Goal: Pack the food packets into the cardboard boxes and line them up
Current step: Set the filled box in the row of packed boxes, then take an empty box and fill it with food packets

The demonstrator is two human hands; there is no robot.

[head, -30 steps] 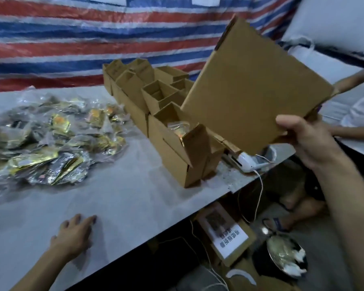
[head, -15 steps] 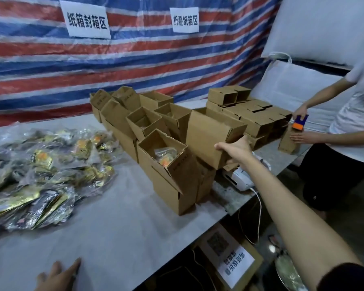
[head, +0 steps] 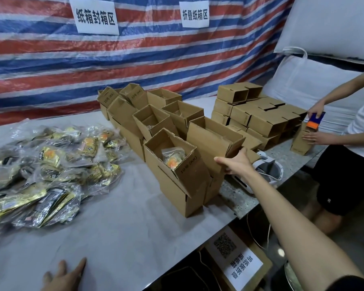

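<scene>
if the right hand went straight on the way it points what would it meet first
The empty box: the right hand points up-left and seems to grip its near corner. Behind that stand more open boxes, though depth is unclear.

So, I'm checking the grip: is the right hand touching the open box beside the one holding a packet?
Touching. The head view shows the right hand gripping the open box: thumb across its near face, fingers behind its right edge.

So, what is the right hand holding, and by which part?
The right hand grips an open box by its near right corner. The left hand holds nothing.
</scene>
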